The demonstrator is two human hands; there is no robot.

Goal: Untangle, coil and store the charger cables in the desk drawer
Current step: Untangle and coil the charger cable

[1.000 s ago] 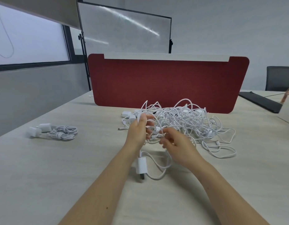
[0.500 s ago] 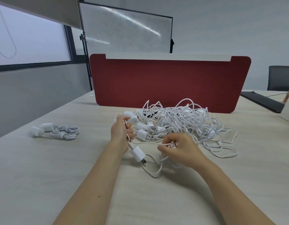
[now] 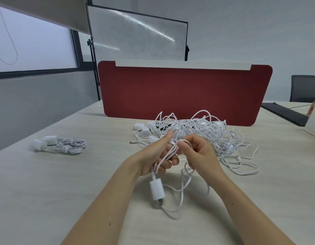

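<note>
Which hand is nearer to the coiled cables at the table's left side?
Left. The left hand, gripping a white cable, is right of the coiled cables and apart from them; the right hand, pinching that cable, is farther right.

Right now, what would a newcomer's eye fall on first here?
The white tangle of cables in mid-table, just in front of the red divider, draws the eye first. Nearer the camera, the left hand and right hand grip one cable, with its plug below the left hand. Coiled cables lie apart at the far left.
</note>
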